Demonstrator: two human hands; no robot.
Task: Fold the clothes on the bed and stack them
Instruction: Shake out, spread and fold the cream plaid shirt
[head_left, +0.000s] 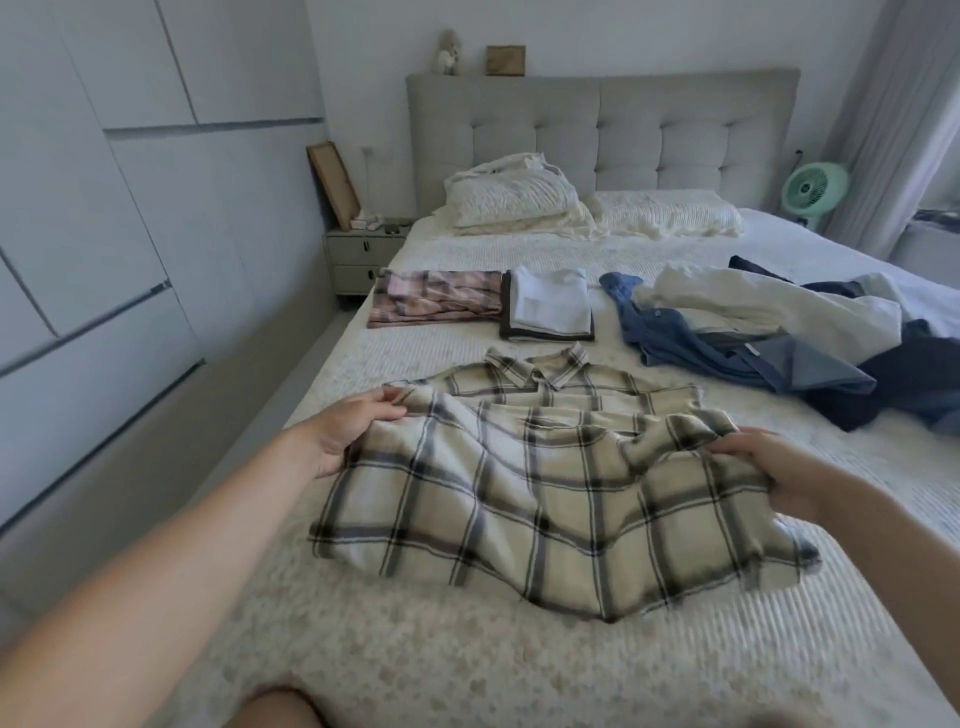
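Beyond the left hand (348, 434), whose fingers pinch the plaid shirt (545, 483), lie a folded pink plaid garment (434, 304) and a folded white stack (548, 306). The right hand (774, 470) grips the shirt's other edge mid-fold; beyond its fingers an unfolded heap (769, 332) waits.

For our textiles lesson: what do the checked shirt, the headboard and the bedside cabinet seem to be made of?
Checked shirt: soft woven cloth, matt, perhaps flannel; it drapes and wrinkles where both hands hold it. Headboard: grey fabric upholstery, tufted into padded squares. Bedside cabinet: rigid, smooth, pale painted or laminated board, probably; too small to tell.
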